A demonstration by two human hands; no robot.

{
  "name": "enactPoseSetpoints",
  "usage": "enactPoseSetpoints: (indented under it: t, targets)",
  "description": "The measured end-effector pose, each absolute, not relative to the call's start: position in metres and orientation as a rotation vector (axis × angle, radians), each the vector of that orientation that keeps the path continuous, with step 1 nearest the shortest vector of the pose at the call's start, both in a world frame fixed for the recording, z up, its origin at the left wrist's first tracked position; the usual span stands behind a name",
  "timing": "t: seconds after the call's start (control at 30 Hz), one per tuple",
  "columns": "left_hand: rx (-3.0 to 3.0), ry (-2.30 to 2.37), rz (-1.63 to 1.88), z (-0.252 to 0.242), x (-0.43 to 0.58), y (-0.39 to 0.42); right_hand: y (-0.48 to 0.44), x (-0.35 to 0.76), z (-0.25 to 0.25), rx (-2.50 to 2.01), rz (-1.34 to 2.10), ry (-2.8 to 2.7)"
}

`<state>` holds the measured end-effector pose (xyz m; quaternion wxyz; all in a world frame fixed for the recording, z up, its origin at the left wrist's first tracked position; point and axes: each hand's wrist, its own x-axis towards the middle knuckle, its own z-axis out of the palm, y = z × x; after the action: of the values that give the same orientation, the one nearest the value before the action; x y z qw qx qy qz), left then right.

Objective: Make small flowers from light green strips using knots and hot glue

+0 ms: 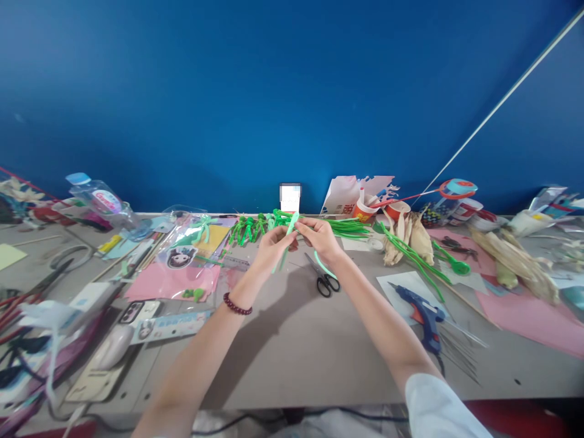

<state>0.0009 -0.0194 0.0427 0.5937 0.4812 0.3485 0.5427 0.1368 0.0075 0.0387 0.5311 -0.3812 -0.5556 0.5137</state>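
Observation:
Light green pipe cleaners (pixel 293 222) are pinched between both hands above the middle of the table. My left hand (pixel 274 242), below a dark red bead bracelet (pixel 237 304), is closed on them, with ends hanging beneath. My right hand (pixel 320 238) is closed on the same piece from the other side, and a pale green strand (pixel 323 265) dangles under it. Black-handled scissors (pixel 325 281) lie on the table just below the right hand. Behind the hands are a bundle of green pipe cleaners (pixel 349 228) and several twisted green figures (pixel 249 229).
A blue glue gun (pixel 424 313) lies on white paper at the right, near green stems (pixel 413 258) and dried husks (pixel 417 240). Paper cups (pixel 364 211) stand by the blue wall. At left are pink paper (pixel 177 283), a phone (pixel 137 313) and a plastic bottle (pixel 103 198).

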Motion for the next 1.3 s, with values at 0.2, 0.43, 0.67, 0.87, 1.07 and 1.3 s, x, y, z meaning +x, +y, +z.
enactPoseSetpoints:
  t: [0.2,0.43,0.67,0.87,1.07,1.3]
  targets:
    - [1.392,1.098,1.578,0.036,-0.007,-0.021,0.003,0.132,0.042,-0.996,0.938,-1.434]
    - [1.259,1.068,1.533,0.043,-0.007,-0.027,-0.007,0.125,0.046,-1.011,0.903,-1.423]
    - [1.058,0.768,1.314,0.055,-0.006,-0.023,-0.007,0.122,0.041,-0.862,1.106,-1.303]
    - [0.762,0.475,1.079,0.065,-0.002,-0.032,-0.011,0.117,0.040,-0.784,1.212,-1.180]
    - [0.931,0.617,1.136,0.057,-0.009,-0.023,-0.009,0.123,0.047,-0.864,1.151,-1.266]
    - [1.305,0.854,1.471,0.048,-0.009,-0.015,-0.008,0.126,0.045,-0.962,0.873,-1.407]
